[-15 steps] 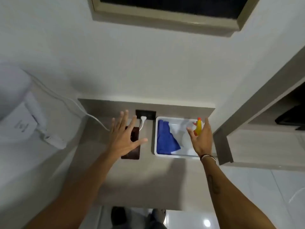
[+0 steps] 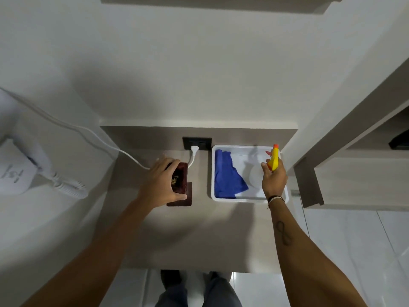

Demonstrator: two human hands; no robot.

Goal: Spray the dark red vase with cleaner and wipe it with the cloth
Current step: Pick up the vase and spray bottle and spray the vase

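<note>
Gripping the vase near the shelf's back edge, left hand wrapped round its side, likely steadying it for spraying. Closed right hand round the spray bottle in the tray at the back right corner, likely lifting it. Counted: one vase, one bottle, one cloth, one tray.

Both your forearms are bare, with no sleeves reaching into view. On your right wrist you wear a thin band, dark with a pale strand beside it, sitting just below your right hand. A dark infinity-loop tattoo marks the inner right forearm. Your left hand carries no rings or bands. Lower down, you wear grey-blue trousers and dark shoes.
</note>
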